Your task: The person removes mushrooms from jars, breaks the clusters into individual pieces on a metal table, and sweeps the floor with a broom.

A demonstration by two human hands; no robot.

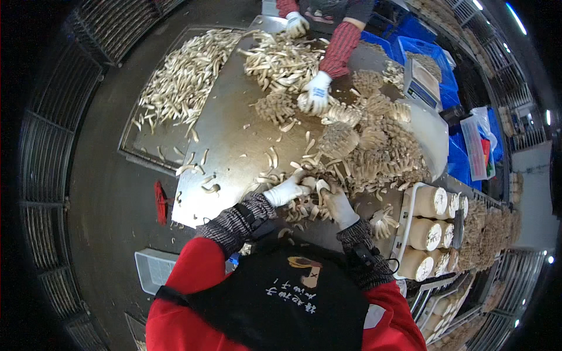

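Note:
Both my hands are gloved and meet low over the metal table (234, 131), at a heap of pale, long-stemmed mushrooms (304, 209). My left hand (285, 191) has its fingers closed on mushrooms at the heap's left side. Just right of it, my right hand (339, 207) is curled round a mushroom cluster, its thumb on top; the gloves partly hide the cluster. Cut mushrooms (211, 188) lie scattered left of my hands. Beyond my hands, whole brown-capped clusters (383, 153) are piled to the right.
Across the table a co-worker's gloved hand (316, 95) touches clusters; the other (297, 24) rests by a mushroom pile (284, 61). Loose mushrooms fill a low tray (187, 76) at left. A scale (422, 85), blue crates (430, 52) and a rack of cream bottles (424, 234) stand right.

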